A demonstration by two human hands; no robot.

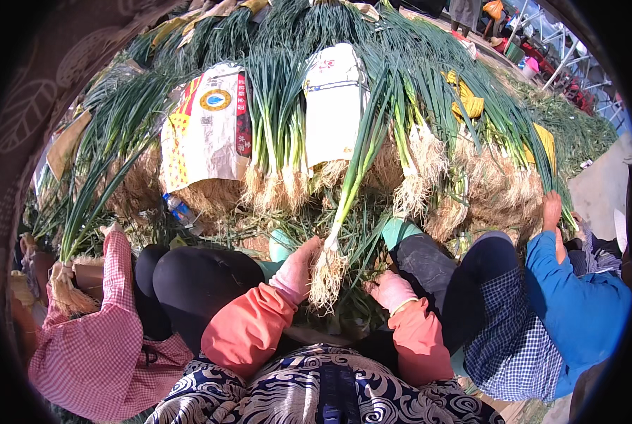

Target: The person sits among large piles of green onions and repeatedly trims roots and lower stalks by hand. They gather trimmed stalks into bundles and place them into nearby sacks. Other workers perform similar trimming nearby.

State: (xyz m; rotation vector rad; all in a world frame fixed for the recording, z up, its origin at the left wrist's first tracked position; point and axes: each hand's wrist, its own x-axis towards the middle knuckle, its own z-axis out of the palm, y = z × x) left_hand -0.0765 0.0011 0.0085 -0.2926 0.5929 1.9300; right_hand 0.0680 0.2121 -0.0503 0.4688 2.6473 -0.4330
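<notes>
My left hand (297, 270), in a pink glove, is at the base of a green onion (352, 196) and appears to grip it just above the roots. A pale, shaggy root clump (327, 278) hangs below that grip, and the long green leaves reach up across the pile. My right hand (393, 291), also gloved in pink, is lower and to the right, fingers curled beside loose green leaves (366, 259). Its fingertips are partly hidden, so whether it holds some of the leaves is unclear. Cut leaves and scraps lie between my knees.
Bundled green onions (276, 127) are heaped ahead, with a printed sack (210, 132) and a white sack (334, 111) over them. A plastic bottle (181, 209) lies at left. Co-workers sit close on both sides, one in a checked sleeve (117, 270), one in a blue sleeve (570, 286).
</notes>
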